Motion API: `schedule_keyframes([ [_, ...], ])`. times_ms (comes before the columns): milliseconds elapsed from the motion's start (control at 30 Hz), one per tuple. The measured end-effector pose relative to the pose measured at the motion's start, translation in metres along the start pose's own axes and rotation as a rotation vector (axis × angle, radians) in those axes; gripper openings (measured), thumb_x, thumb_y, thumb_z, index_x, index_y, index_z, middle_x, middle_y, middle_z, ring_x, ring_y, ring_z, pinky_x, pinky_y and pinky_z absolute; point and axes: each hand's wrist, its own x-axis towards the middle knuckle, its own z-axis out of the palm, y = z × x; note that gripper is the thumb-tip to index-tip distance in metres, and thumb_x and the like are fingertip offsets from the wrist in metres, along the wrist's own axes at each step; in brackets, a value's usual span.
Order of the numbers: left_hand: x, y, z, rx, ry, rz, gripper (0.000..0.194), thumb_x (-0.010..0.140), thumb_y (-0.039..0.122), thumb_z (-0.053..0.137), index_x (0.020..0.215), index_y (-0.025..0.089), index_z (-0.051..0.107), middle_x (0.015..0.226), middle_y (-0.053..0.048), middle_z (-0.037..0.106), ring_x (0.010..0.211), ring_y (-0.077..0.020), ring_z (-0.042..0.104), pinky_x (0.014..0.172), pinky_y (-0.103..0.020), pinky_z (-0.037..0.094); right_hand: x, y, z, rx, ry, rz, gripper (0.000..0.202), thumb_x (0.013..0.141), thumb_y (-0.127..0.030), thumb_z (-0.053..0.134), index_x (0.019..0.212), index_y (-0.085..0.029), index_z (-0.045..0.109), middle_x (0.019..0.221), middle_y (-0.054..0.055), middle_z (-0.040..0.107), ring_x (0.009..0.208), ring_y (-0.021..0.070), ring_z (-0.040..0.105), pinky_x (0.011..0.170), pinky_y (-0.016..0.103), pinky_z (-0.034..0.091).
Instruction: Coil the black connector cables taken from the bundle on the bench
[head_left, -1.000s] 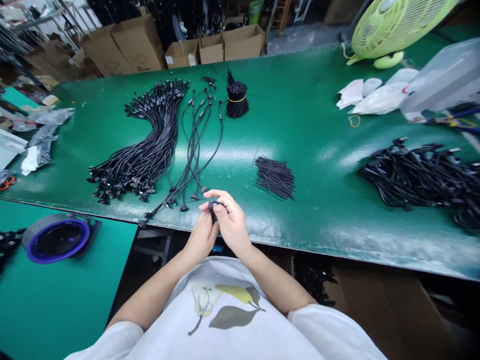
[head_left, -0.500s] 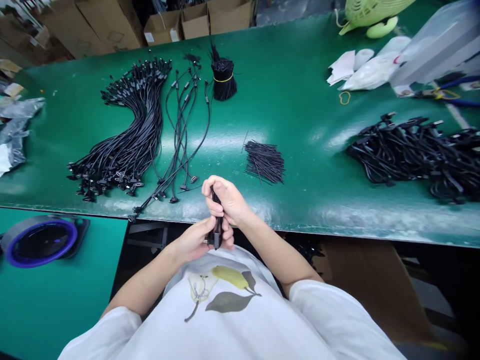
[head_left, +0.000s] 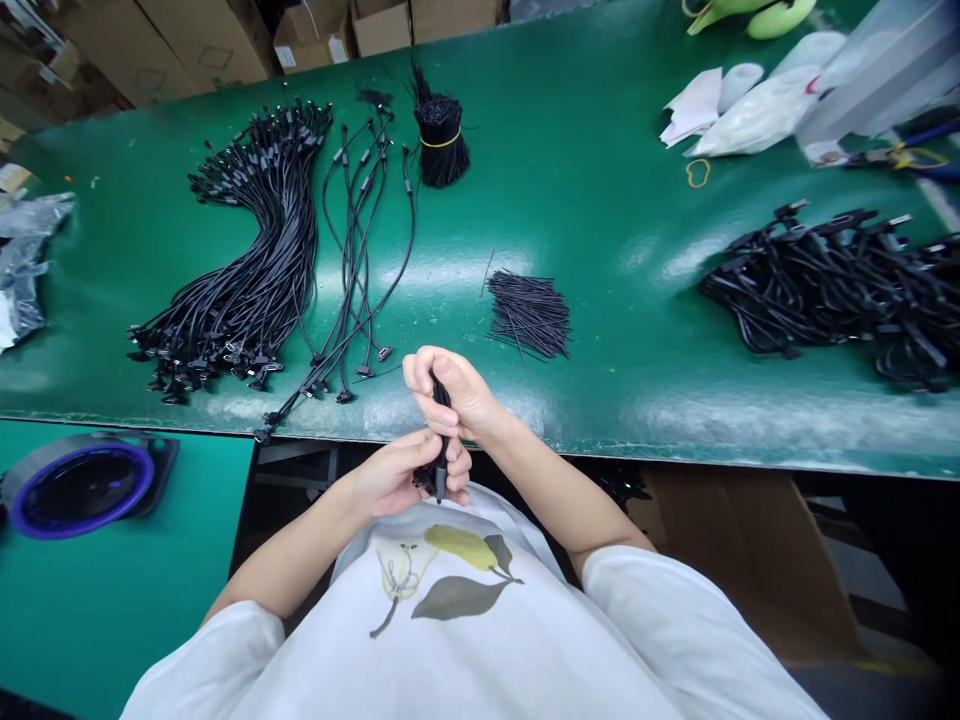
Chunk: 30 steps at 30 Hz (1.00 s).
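Observation:
Between my hands, at the table's front edge, is a folded black cable point(head_left: 441, 455) with its connector ends pointing down toward my shirt. My left hand point(head_left: 401, 470) grips the lower part near the connectors, fingers behind and thumb in front. Above it, my right hand point(head_left: 454, 395) is closed around the upper part of the fold. Most of the cable is hidden by my fingers. Just beyond my hands lies a small pile of short black ties point(head_left: 529, 313). Several loose straight cables point(head_left: 356, 270) are spread to the left of it.
A large bundle of straight black cables point(head_left: 281, 220) covers the left of the green table point(head_left: 600, 220). A banded bunch of black ties point(head_left: 441, 140) stands behind. Folded cables point(head_left: 832, 290) are heaped at right, below a white bag point(head_left: 750, 115). A purple-rimmed round object point(head_left: 82, 485) sits lower left.
Both hands keep hold of the cable, which has turned slightly and stands more upright. The whole view has shifted a little; the things on the table lie as before.

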Motion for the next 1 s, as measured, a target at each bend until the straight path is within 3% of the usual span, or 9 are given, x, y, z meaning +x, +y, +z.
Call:
schedule_keyframes([
  [233, 0.004, -0.004, -0.004, 0.121, 0.075, 0.033, 0.039, 0.081, 0.051, 0.069, 0.086, 0.015, 0.057, 0.067, 0.004, 0.039, 0.058, -0.0091, 0.043, 0.053, -0.022, 0.041, 0.002, 0.0, -0.015, -0.149, -0.01, -0.015, 0.048, 0.085, -0.063, 0.056, 0.071, -0.019, 0.044, 0.064, -0.008, 0.041, 0.033, 0.0006, 0.031, 0.029, 0.016, 0.03],
  [300, 0.004, -0.001, -0.014, 0.344, 0.175, 0.144, 0.038, 0.086, 0.053, 0.06, 0.085, 0.015, 0.055, 0.065, 0.004, 0.04, 0.056, -0.0091, 0.042, 0.05, -0.021, 0.037, -0.001, -0.011, -0.019, -0.475, 0.02, -0.064, 0.042, 0.092, -0.057, 0.048, 0.075, -0.019, 0.05, 0.068, -0.004, 0.048, 0.045, 0.006, 0.047, 0.044, 0.022, 0.046],
  [367, 0.004, 0.004, -0.027, 0.638, 0.33, 0.253, 0.036, 0.091, 0.053, 0.052, 0.086, 0.017, 0.054, 0.063, 0.005, 0.041, 0.053, -0.0095, 0.041, 0.051, -0.023, 0.036, -0.008, -0.023, -0.02, -0.946, 0.073, -0.2, 0.031, 0.097, -0.041, 0.042, 0.085, -0.018, 0.06, 0.084, 0.004, 0.06, 0.076, 0.0146, 0.062, 0.074, 0.033, 0.054],
  [433, 0.002, 0.013, -0.035, 0.94, 0.462, 0.304, 0.034, 0.094, 0.049, 0.046, 0.083, 0.018, 0.054, 0.059, 0.005, 0.044, 0.052, -0.0103, 0.041, 0.054, -0.024, 0.036, -0.018, -0.029, -0.018, -1.376, 0.006, -0.335, 0.025, 0.096, -0.027, 0.042, 0.101, -0.02, 0.065, 0.11, 0.009, 0.063, 0.108, 0.0213, 0.058, 0.099, 0.044, 0.044],
  [500, 0.001, 0.019, -0.037, 1.166, 0.501, 0.287, 0.035, 0.095, 0.044, 0.042, 0.075, 0.018, 0.052, 0.057, 0.004, 0.047, 0.053, -0.011, 0.044, 0.058, -0.026, 0.037, -0.028, -0.028, -0.016, -1.672, -0.193, -0.371, 0.03, 0.094, -0.017, 0.041, 0.114, -0.02, 0.063, 0.119, 0.011, 0.062, 0.115, 0.0243, 0.053, 0.106, 0.048, 0.036],
  [600, -0.002, 0.022, -0.033, 1.232, 0.402, 0.186, 0.034, 0.095, 0.042, 0.04, 0.071, 0.019, 0.048, 0.059, 0.003, 0.051, 0.052, -0.011, 0.047, 0.058, -0.026, 0.038, -0.039, -0.018, -0.016, -1.974, -0.408, -0.184, 0.028, 0.094, -0.01, 0.037, 0.107, -0.012, 0.062, 0.098, 0.014, 0.065, 0.094, 0.0242, 0.058, 0.089, 0.042, 0.043],
  [733, -0.007, 0.016, -0.028, 1.166, 0.287, 0.128, 0.038, 0.097, 0.046, 0.033, 0.072, 0.02, 0.045, 0.06, 0.004, 0.046, 0.054, -0.0119, 0.045, 0.059, -0.026, 0.038, -0.043, -0.013, -0.024, -2.01, -0.497, 0.134, 0.021, 0.1, -0.026, 0.044, 0.093, -0.014, 0.06, 0.079, 0.007, 0.061, 0.073, 0.0183, 0.055, 0.062, 0.028, 0.036],
  [867, -0.012, 0.016, -0.029, 1.181, 0.274, 0.077, 0.039, 0.098, 0.046, 0.031, 0.073, 0.02, 0.047, 0.062, 0.003, 0.046, 0.058, -0.0127, 0.043, 0.06, -0.026, 0.037, -0.051, -0.01, -0.031, -2.031, -0.538, 0.051, 0.023, 0.101, -0.024, 0.038, 0.091, -0.014, 0.057, 0.082, 0.007, 0.059, 0.069, 0.0158, 0.052, 0.059, 0.027, 0.03],
  [1000, -0.015, 0.013, -0.032, 1.164, 0.146, 0.0, 0.035, 0.095, 0.043, 0.038, 0.072, 0.019, 0.05, 0.066, 0.002, 0.049, 0.063, -0.0135, 0.045, 0.063, -0.025, 0.038, -0.065, -0.001, -0.031, -2.133, -0.607, -0.064, 0.021, 0.096, -0.014, 0.037, 0.089, -0.014, 0.056, 0.078, 0.006, 0.057, 0.067, 0.0175, 0.05, 0.06, 0.031, 0.031],
])
